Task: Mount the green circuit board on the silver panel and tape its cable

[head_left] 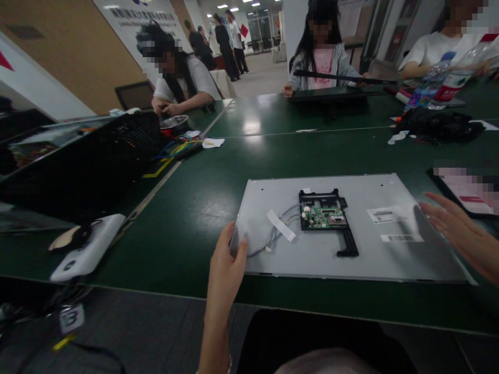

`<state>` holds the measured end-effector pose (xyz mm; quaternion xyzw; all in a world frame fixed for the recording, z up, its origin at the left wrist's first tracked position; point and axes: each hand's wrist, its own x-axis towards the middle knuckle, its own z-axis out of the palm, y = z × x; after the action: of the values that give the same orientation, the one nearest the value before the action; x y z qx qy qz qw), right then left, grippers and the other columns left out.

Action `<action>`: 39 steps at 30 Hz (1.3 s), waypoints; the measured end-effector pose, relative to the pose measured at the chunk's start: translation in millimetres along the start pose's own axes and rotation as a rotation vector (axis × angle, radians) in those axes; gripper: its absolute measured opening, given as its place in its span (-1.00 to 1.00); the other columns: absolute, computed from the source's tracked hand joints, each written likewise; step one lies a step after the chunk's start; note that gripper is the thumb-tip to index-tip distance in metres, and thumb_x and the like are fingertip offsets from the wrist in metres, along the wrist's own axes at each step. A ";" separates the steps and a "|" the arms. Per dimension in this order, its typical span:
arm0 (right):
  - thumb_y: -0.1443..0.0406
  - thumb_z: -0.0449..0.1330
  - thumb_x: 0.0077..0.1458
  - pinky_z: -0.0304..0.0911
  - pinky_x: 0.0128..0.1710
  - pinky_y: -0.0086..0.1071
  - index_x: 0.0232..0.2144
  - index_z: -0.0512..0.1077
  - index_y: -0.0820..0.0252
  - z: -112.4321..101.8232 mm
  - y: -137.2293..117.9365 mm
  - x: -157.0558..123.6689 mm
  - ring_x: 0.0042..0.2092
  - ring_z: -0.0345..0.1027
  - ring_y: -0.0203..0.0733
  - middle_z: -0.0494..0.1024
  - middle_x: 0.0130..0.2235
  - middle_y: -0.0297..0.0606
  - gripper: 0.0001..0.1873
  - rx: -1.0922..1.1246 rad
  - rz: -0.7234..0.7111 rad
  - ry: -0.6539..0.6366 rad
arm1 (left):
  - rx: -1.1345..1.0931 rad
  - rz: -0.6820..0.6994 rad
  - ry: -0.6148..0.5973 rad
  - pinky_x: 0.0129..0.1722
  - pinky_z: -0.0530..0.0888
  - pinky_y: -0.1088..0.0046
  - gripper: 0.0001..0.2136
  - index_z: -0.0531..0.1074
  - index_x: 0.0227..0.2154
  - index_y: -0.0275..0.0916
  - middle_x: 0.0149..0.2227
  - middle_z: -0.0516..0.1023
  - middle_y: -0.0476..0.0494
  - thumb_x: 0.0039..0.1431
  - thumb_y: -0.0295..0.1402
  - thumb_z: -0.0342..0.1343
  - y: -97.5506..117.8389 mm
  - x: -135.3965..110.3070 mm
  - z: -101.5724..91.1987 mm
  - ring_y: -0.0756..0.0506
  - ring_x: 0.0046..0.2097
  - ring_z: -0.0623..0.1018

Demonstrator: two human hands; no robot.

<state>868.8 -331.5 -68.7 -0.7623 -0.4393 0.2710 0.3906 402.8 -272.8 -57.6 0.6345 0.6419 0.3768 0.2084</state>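
A flat silver LCD panel [327, 265] lies back side up on the table in front of me. Mounted near its middle is a black plastic bracket [346, 243] around a green circuit board [323, 217]. Grey cables [268, 244] run from the board toward the left edge, with a strip of white tape [281, 225] across them. My left hand [230, 254] grips the panel's left edge, thumb on top and the other fingers partly hidden. At the right edge my right hand [460, 228] is open with fingers stretched out; whether it touches the panel I cannot tell.
A large black casing [78, 161] and a white device [91, 246] occupy the green table's [218, 182] left side. To the right are a phone-like slab [468, 192], black plastic bags [436, 124] and bottles [448, 83]. Several people sit across the table, one holding a dark frame [331, 93].
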 end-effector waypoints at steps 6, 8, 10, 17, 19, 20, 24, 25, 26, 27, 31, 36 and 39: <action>-0.09 0.15 0.08 0.11 0.24 -0.27 0.23 0.22 -0.19 -3.8 20.9 16.3 0.27 0.20 -0.04 0.38 0.24 -0.23 -0.32 0.465 0.107 -0.068 | -0.201 -0.060 -0.018 0.17 0.39 0.14 -0.49 0.24 0.19 -0.16 0.26 0.31 -0.27 0.21 -0.18 0.09 2.5 3.9 -4.9 -0.26 0.25 0.36; -0.08 0.12 0.09 0.13 0.24 -0.20 0.24 0.19 -0.20 -2.6 19.5 16.1 0.27 0.21 -0.01 0.37 0.24 -0.21 -0.33 0.486 0.125 -0.079 | -0.275 -0.107 -0.025 0.14 0.43 0.17 -0.50 0.26 0.18 -0.13 0.27 0.29 -0.25 0.20 -0.15 0.10 2.0 5.9 -7.1 -0.27 0.25 0.35; -0.06 0.07 0.13 0.11 0.25 -0.17 0.27 0.14 -0.19 -0.4 14.8 13.2 0.28 0.19 0.00 0.35 0.25 -0.17 -0.34 0.485 0.126 -0.089 | -0.312 -0.149 -0.020 0.13 0.44 0.19 -0.51 0.28 0.16 -0.11 0.27 0.30 -0.23 0.19 -0.14 0.10 1.0 7.7 -9.1 -0.27 0.24 0.36; -0.01 -0.11 0.19 0.07 0.28 -0.23 0.34 0.00 -0.04 3.2 6.2 10.7 0.32 0.10 -0.01 0.24 0.31 -0.03 -0.30 0.405 0.106 -0.060 | -0.339 -0.188 -0.033 0.14 0.43 0.19 -0.51 0.30 0.15 -0.12 0.27 0.30 -0.23 0.15 -0.16 0.13 8.8 9.7 -12.8 -0.27 0.27 0.33; -0.02 -0.11 0.18 0.06 0.28 -0.20 0.35 -0.02 -0.02 2.4 6.7 12.8 0.32 0.09 0.00 0.22 0.32 -0.01 -0.27 0.402 0.117 -0.069 | -0.354 -0.203 -0.063 0.14 0.41 0.19 -0.50 0.30 0.15 -0.15 0.22 0.37 -0.25 0.16 -0.16 0.13 15.7 8.9 -14.7 -0.27 0.27 0.32; -0.02 -0.10 0.18 0.06 0.28 -0.20 0.35 -0.02 -0.01 2.1 6.7 13.5 0.32 0.09 0.01 0.22 0.32 0.00 -0.27 0.409 0.120 -0.070 | -0.363 -0.212 -0.078 0.15 0.41 0.18 -0.50 0.30 0.15 -0.16 0.19 0.40 -0.26 0.15 -0.17 0.13 19.2 8.5 -15.7 -0.27 0.27 0.33; -0.01 -0.08 0.19 0.06 0.28 -0.20 0.35 -0.02 0.01 2.7 3.9 13.4 0.32 0.10 -0.01 0.23 0.31 0.02 -0.28 0.445 0.125 -0.073 | -0.388 -0.228 -0.120 0.11 0.44 0.19 -0.49 0.30 0.15 -0.19 0.15 0.44 -0.28 0.15 -0.18 0.12 28.3 9.1 -18.2 -0.27 0.23 0.39; -0.02 -0.08 0.19 0.06 0.28 -0.21 0.35 -0.01 0.01 3.5 2.6 12.7 0.31 0.11 -0.01 0.24 0.31 0.02 -0.28 0.458 0.127 -0.072 | -0.386 -0.225 -0.119 0.10 0.44 0.20 -0.49 0.30 0.15 -0.20 0.16 0.44 -0.28 0.15 -0.18 0.12 29.1 10.0 -18.5 -0.26 0.22 0.39; -0.02 -0.07 0.20 0.07 0.27 -0.21 0.34 0.01 0.02 4.6 1.1 11.9 0.31 0.12 -0.01 0.25 0.30 0.03 -0.29 0.476 0.129 -0.070 | -0.381 -0.221 -0.113 0.11 0.43 0.21 -0.49 0.30 0.15 -0.20 0.16 0.44 -0.29 0.15 -0.18 0.12 29.4 11.3 -18.9 -0.26 0.22 0.39; -0.03 -0.06 0.20 0.08 0.27 -0.22 0.33 0.03 0.02 5.9 -0.5 10.9 0.30 0.14 -0.01 0.26 0.29 0.03 -0.29 0.494 0.131 -0.070 | -0.375 -0.219 -0.109 0.12 0.42 0.21 -0.48 0.30 0.16 -0.21 0.15 0.44 -0.29 0.15 -0.18 0.13 29.3 12.9 -19.5 -0.26 0.22 0.39; -0.02 0.00 0.18 0.11 0.26 -0.20 0.30 0.11 0.00 12.9 -7.5 7.4 0.28 0.18 0.00 0.31 0.27 0.00 -0.32 0.555 0.150 -0.069 | -0.344 -0.241 -0.119 0.05 0.47 0.18 -0.48 0.33 0.15 -0.19 0.15 0.44 -0.29 0.13 -0.14 0.14 26.6 21.0 -26.6 -0.30 0.21 0.40; 0.03 0.02 0.16 0.11 0.26 -0.21 0.28 0.14 0.01 24.7 -14.9 4.5 0.29 0.18 -0.01 0.34 0.25 -0.03 -0.34 0.600 0.151 -0.060 | -0.321 -0.254 -0.069 0.11 0.42 0.17 -0.52 0.38 0.10 -0.16 0.18 0.41 -0.25 0.13 -0.13 0.15 17.1 31.2 -40.1 -0.30 0.25 0.34; 0.01 0.02 0.16 0.08 0.27 -0.18 0.28 0.12 0.03 33.7 -20.4 1.9 0.30 0.15 0.01 0.31 0.27 0.00 -0.32 0.600 0.141 -0.070 | -0.291 -0.232 -0.044 0.16 0.37 0.16 -0.53 0.36 0.11 -0.14 0.20 0.38 -0.28 0.15 -0.13 0.13 6.3 37.8 -45.2 -0.29 0.28 0.30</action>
<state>834.8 -311.5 -70.3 -0.6317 -0.2989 0.4411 0.5630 369.2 -246.6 -16.5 0.5275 0.6449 0.4249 0.3540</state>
